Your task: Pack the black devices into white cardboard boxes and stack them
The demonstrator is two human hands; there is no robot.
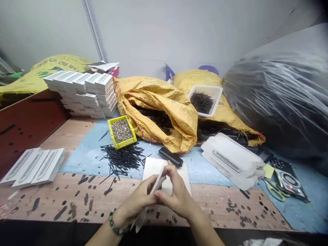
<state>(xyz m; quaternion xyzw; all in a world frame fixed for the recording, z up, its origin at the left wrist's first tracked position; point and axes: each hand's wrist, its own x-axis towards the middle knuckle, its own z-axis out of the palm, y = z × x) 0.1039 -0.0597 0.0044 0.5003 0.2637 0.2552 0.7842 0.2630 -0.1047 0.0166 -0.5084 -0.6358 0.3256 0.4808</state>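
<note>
My left hand (pixel 139 200), with a green bead bracelet at the wrist, and my right hand (pixel 176 194) meet near the table's front edge. Both pinch a thin white folded card or flat box (pixel 158 181), held tilted between the fingers. Under the hands lies a white sheet (pixel 153 165). A black oblong part (pixel 171 156) lies just beyond the hands. To the left of it spreads a pile of thin black pins (pixel 123 159), and behind that stands a yellow tray of small silvery parts (pixel 121 131).
Stacked white boxes (pixel 84 94) stand at the back left, three more (pixel 34 167) lie at the left edge. Yellow woven sacks (pixel 164 106), a white tub of black pins (pixel 205 99), flat white cartons (pixel 230 160), green-handled scissors (pixel 275 189) and a big dark plastic bag (pixel 282 95) fill the right.
</note>
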